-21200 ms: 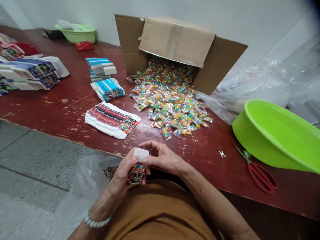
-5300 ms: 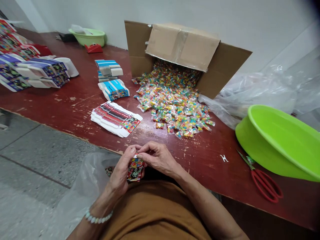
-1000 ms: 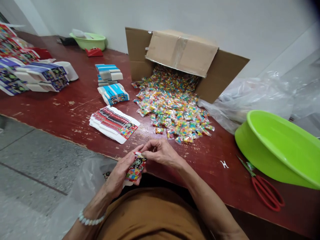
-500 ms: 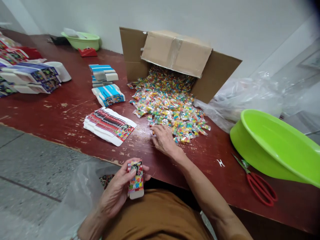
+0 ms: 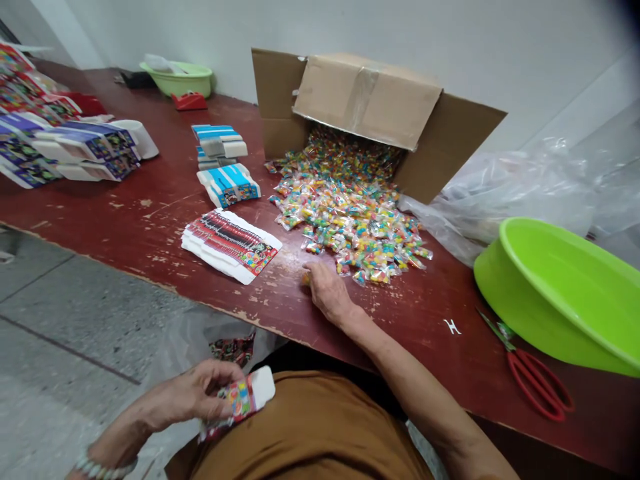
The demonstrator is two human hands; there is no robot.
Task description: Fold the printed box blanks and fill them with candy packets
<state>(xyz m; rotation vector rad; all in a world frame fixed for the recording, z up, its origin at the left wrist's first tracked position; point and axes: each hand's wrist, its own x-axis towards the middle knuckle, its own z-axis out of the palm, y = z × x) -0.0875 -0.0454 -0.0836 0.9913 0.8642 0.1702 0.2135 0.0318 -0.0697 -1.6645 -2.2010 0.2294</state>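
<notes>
My left hand [image 5: 195, 397] grips a small printed candy box [image 5: 242, 399] low in front of my body. The box lies tilted, with its white end flap sticking out to the right. My right hand [image 5: 327, 293] is at the near edge of the candy heap, fingers pinched on a small candy packet [image 5: 306, 278], mostly hidden by them. Clear packets of coloured candies [image 5: 355, 220] spill from a cardboard box [image 5: 370, 100] lying on its side. Left of my right hand sits a fanned stack of flat red-and-black candy boxes [image 5: 233, 243].
Bundles of blue boxes [image 5: 230, 185] and purple boxes [image 5: 95, 148] stand to the left. On the right are a green basin [image 5: 540, 293] and red-handled scissors [image 5: 537, 383]. A plastic bag [image 5: 185, 347] hangs below the table's front edge.
My left hand has moved down and left, turning the candy box from upright to sideways. My right hand has drawn slightly back from the heap, with a candy packet at its fingertips.
</notes>
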